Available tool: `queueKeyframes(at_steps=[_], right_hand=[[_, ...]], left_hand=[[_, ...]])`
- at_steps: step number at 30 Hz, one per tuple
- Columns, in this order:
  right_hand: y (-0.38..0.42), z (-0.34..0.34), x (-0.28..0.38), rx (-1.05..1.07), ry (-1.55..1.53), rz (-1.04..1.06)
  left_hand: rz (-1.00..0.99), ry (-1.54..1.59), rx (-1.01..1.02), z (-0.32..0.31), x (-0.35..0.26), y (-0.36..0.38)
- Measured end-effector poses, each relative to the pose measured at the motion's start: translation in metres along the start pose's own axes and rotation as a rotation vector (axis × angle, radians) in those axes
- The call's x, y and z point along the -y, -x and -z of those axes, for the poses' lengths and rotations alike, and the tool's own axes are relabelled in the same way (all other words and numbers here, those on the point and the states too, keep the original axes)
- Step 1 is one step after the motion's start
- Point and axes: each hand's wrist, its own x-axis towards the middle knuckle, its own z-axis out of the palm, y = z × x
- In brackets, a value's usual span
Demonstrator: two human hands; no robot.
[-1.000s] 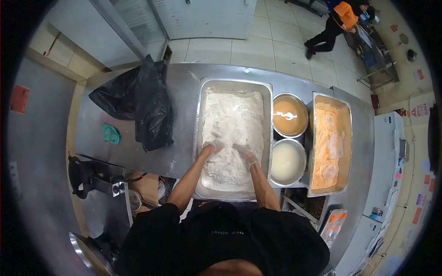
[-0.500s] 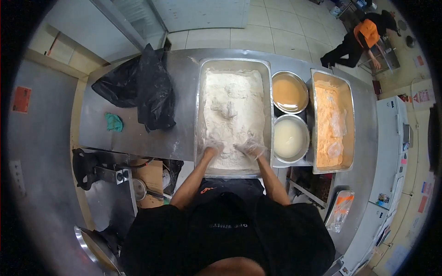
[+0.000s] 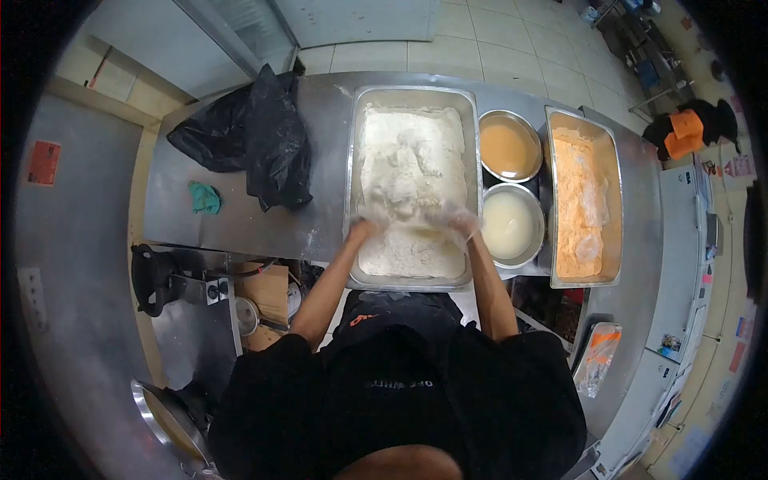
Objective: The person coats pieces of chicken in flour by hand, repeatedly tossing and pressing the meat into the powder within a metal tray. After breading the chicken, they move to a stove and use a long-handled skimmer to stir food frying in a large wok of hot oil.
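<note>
Both hands wear clear plastic gloves dusted with white powder and are smeared by motion. My left hand (image 3: 372, 218) is over the left side of a deep metal tray (image 3: 358, 160), and my right hand (image 3: 450, 219) is over its right side. White powder that looks like flour (image 3: 412, 254) fills the tray. Powder-coated lumps (image 3: 406, 188) lie in its middle, just beyond my hands; what they are under the coating is hidden. Blur conceals my fingers and anything in them.
Right of the tray stand a bowl of orange-brown liquid (image 3: 508, 148), a bowl of pale liquid (image 3: 509, 226) and a metal tray (image 3: 615, 232) of orange powder. Black plastic bags (image 3: 276, 144) and a green cloth (image 3: 204, 198) lie left. A person (image 3: 692, 132) is at far right.
My hands have moved forward, away from my body, across the flour, and the powder around the lumps is disturbed. The other person has moved to the right.
</note>
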Motion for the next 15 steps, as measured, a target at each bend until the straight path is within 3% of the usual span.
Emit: queueKeyframes(at_steps=[1, 2, 4, 7, 9, 11, 13, 14, 15], right_hand=[[-0.002, -0.007, -0.027, 0.012, 0.095, 0.034], [0.009, -0.028, -0.041, -0.198, 0.527, -0.029], [0.011, -0.058, -0.047, -0.351, 0.868, -0.192], [0.005, -0.074, -0.057, -0.179, 0.425, -0.323], [-0.011, -0.052, -0.065, -0.125, -0.098, -0.185], [-0.005, -0.04, -0.042, -0.256, -0.097, 0.143], [-0.008, -0.03, -0.026, -0.371, -0.296, 0.312], [-0.012, -0.025, -0.02, -0.427, -0.446, 0.366], [-0.005, -0.013, -0.019, -0.443, -0.342, 0.366]], left_hand=[[-0.072, -0.318, -0.015, -0.007, 0.024, -0.001], [-0.143, -0.592, -0.041, -0.018, 0.047, -0.001], [-0.187, -0.73, -0.09, -0.046, 0.07, 0.0], [0.008, -0.31, -0.055, -0.061, 0.037, 0.014], [0.209, 0.199, 0.024, -0.058, -0.016, 0.03], [0.213, 0.627, 0.42, -0.039, -0.016, 0.009], [0.191, 0.631, 0.506, -0.025, -0.008, 0.009], [0.162, 0.417, 0.397, -0.022, -0.005, 0.012], [0.129, 0.203, 0.29, -0.02, -0.002, 0.015]])
